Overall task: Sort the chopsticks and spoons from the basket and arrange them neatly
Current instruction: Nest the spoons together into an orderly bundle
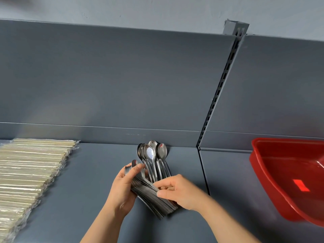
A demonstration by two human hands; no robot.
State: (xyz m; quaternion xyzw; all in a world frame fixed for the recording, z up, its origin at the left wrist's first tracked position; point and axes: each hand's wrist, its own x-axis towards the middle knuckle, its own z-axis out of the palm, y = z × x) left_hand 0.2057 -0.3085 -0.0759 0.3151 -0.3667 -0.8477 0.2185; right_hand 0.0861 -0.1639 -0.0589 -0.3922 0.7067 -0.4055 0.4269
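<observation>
Spoons [152,155] are gathered in 1 fanned bundle at the middle of the shelf [87,190], bowls toward the back panel [122,85], handle ends toward the person. Left hand [122,185] cups the bundle from its left side, thumb and fingers curled over the upper handles. Right hand [182,192] grips the handle ends, fingers curled round them. Chopsticks [35,172], in clear wrappers, lie in a long even row at the left of the shelf, well apart from the bundle. Basket [259,165], red, sits at the right; the part in view shows nothing inside, though its near end is cut off by the frame edge. Whether the bundle rests on the shelf or is held just above it cannot be told. Assessment: sorting looks close to done, and the step in hand is squaring the bundle. Recommended: hold it firmly with both hands, tap the handle ends flush against the shelf, nest the bowls so that none splays, then lay the bundle down square to the back panel. Risk: the steel looks smooth, and a loosened grip would likely let the fan slide apart.
</observation>
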